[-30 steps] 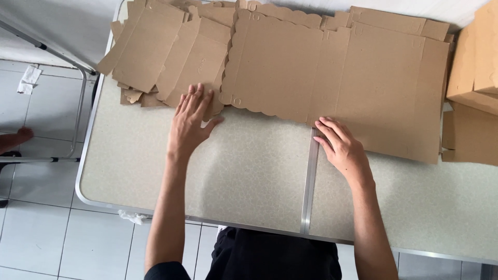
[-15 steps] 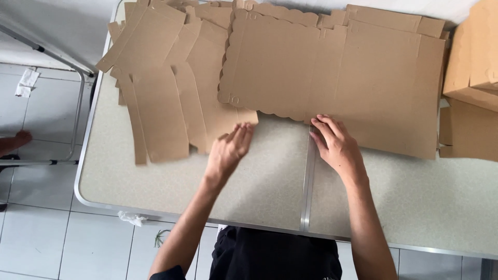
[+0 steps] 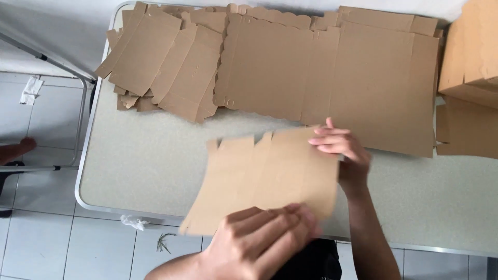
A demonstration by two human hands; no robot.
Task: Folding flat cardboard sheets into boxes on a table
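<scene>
A flat brown cardboard blank with cut flaps is lifted above the near edge of the grey table. My left hand grips its near edge, close to the camera. My right hand pinches its far right corner, fingers on top. A large flat scalloped-edge cardboard sheet lies across the back of the table beyond the held piece.
A fanned pile of smaller cardboard blanks lies at the back left. Folded cardboard boxes stand at the right edge. The floor is white tile; a metal frame and another person's hand are at the left.
My left hand pulled one blank out of the left pile and drew it toward me. Both hands now hold it lifted off the table; my right hand left the large sheet.
</scene>
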